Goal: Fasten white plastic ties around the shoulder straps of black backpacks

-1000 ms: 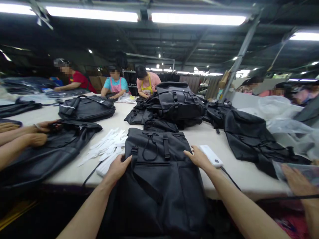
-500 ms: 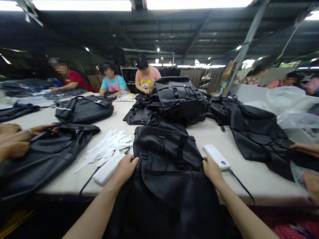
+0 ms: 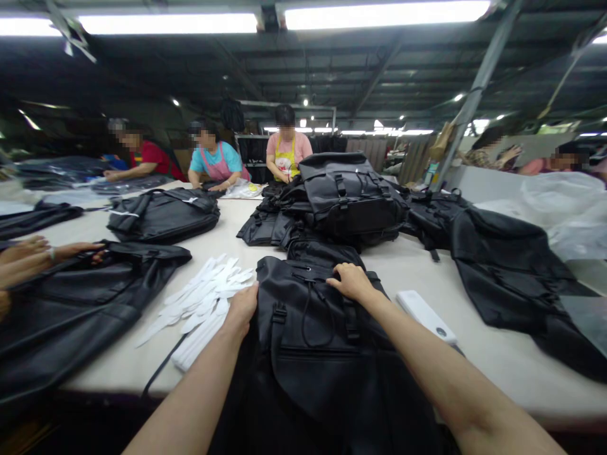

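A black backpack lies before me, its lower part hanging over the table's near edge. My left hand is closed on the bag's left edge, with the fingertips partly hidden. Over its upper right part rests my right hand, thumb and fingers a little apart, beside a wide strap. A drawstring cord loops across the front, near a side-release buckle. White cut strips and a white power bank lie left of the bag. Another white power bank with a small round display is on the right.
Black backpacks are piled further back on the white table. At left, a neighbour's hands hold another black bag. A black bag lies at right, near clear plastic. Several co-workers sit across.
My right hand has left the bag's right edge and moved up and inward onto its upper part. My left hand stays at the left edge. The neighbour's hands at far right are gone from view.
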{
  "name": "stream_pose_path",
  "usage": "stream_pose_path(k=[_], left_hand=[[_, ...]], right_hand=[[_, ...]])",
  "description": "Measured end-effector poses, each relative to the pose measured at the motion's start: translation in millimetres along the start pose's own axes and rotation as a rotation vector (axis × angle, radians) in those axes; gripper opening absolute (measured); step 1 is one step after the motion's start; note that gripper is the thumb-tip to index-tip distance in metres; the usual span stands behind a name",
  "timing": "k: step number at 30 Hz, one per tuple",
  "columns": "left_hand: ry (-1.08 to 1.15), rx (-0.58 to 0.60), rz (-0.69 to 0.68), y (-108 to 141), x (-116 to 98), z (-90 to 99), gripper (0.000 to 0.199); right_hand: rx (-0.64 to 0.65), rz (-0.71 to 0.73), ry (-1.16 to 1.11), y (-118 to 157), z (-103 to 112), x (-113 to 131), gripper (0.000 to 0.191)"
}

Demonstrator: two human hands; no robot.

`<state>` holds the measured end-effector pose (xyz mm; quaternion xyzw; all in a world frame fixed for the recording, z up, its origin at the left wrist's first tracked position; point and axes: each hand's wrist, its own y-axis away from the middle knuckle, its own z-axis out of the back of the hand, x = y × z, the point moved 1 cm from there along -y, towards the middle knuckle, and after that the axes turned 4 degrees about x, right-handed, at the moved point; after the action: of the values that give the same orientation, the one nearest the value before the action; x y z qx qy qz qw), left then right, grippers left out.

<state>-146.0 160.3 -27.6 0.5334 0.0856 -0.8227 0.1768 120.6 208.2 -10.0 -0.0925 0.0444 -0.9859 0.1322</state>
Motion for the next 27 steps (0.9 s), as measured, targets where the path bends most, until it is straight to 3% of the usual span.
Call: stream_pose_path(k=[3,5,8,10,12,14,17,21,23,27], left_hand=[[0.012,0.02,-0.06,7.0,-11.4,-0.6,0.031],[-0.036,-0.053,-0.165,14.8,-15.3,0.4,0.028],[-0.366,-0.146,-0.463,23.2,-11.7,-5.3,0.023],[-0.658,-0.079,-0.576,22.0,-5.6,-15.8,0.02],[-0.808,0.031,-0.537,14.4,-1.4,-25.6,0.018],[-0.769,0.102,-0.442,3.0,-1.8,-28.9,0.017],[-0.443,0.146,-0.22,-15.4,-6.9,-21.5,0.032],[-0.121,0.18,0.039,-33.1,-14.9,-14.6,0.055],[-0.107,0.257,-0.004,-37.3,-22.3,-18.9,0.058],[-0.147,0.302,-0.308,-32.3,-45.2,-29.0,0.042]], right_hand=[[-0.033,0.11,-0.035,18.9,8.9,10.6,0.026],[-0.023,0.133,-0.017,30.6,19.4,5.3,0.027],[-0.006,-0.072,0.106,35.0,27.0,-22.9,0.031],[0.089,-0.17,0.16,30.8,18.8,-42.9,0.033],[0.157,-0.171,0.179,26.0,2.3,-54.2,0.028],[0.162,-0.162,0.172,23.6,-15.2,-57.5,0.024],[0.129,-0.176,0.102,20.4,-29.3,-60.8,0.027],[0.035,-0.335,-0.087,-1.2,-24.1,-80.9,0.035],[-0.034,-0.433,-0.098,-18.5,-21.0,-93.7,0.04],[-0.087,-0.588,-0.169,-49.3,-26.8,-109.6,0.063]])
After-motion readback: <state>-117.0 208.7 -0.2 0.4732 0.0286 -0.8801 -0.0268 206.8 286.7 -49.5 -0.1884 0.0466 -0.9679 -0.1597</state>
